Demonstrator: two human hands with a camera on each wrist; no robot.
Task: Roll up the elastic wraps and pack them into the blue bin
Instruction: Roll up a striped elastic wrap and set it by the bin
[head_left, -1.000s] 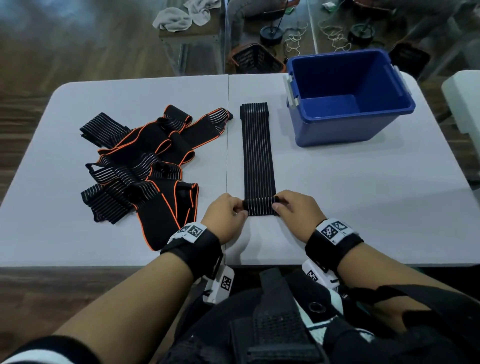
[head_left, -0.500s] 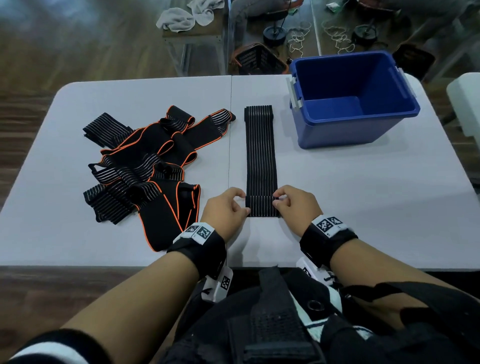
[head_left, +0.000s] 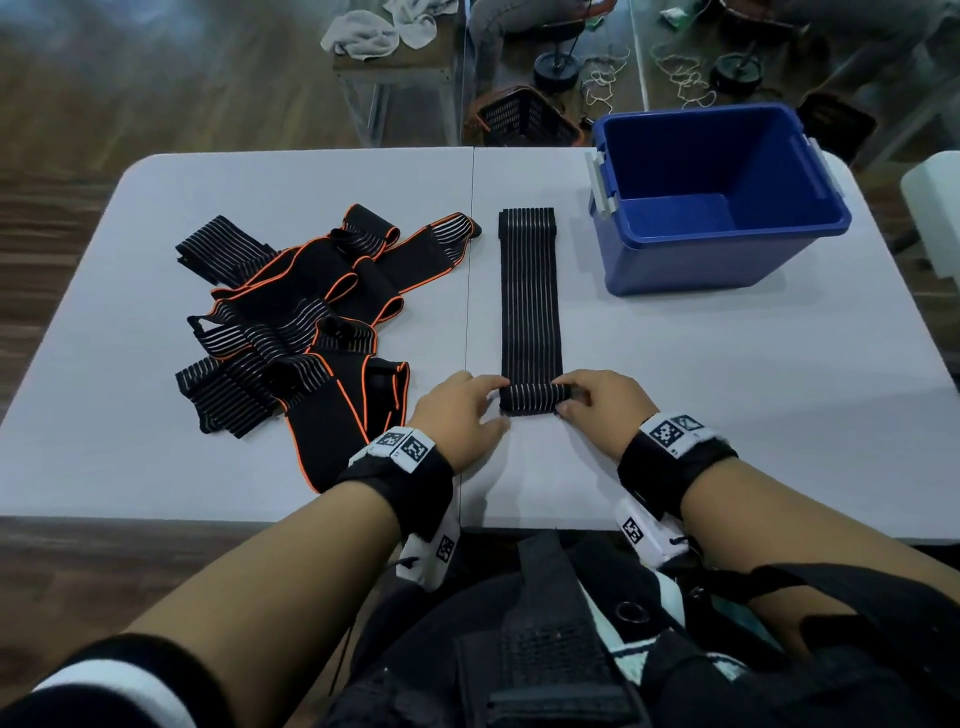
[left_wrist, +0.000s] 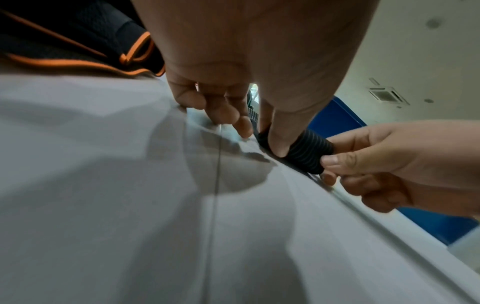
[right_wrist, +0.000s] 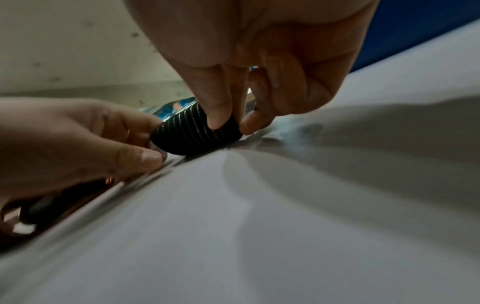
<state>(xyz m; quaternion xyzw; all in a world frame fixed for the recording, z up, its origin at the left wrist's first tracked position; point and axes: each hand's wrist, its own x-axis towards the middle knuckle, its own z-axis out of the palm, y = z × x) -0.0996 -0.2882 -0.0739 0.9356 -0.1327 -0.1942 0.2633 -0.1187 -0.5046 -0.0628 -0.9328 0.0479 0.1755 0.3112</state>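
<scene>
A pale grey desk (head_left: 727, 374) carries everything, with a seam running front to back down its middle. At its far right stands the blue bin (head_left: 717, 244), open at the top, its inside bare as far as the head view shows. Left of the seam lies a loose heap of wraps (head_left: 291, 332), black with white stripes and orange edging, overlapping at many angles.

Just right of the seam lies one striped elastic wrap (head_left: 529, 306), flat on the desk, its long axis running straight away from the person, far end squared off just left of the bin's near corner. Its near end is turned into a short tight roll (head_left: 530, 399), whose axis lies crosswise, left to right, at a right angle to the strip.

The left hand (head_left: 457, 415) pinches the roll's left end between thumb and forefinger, its other fingers touching the desk. The right hand (head_left: 605, 402) clamps the right end the same way, thumb on the near side, forefinger over the top.
</scene>
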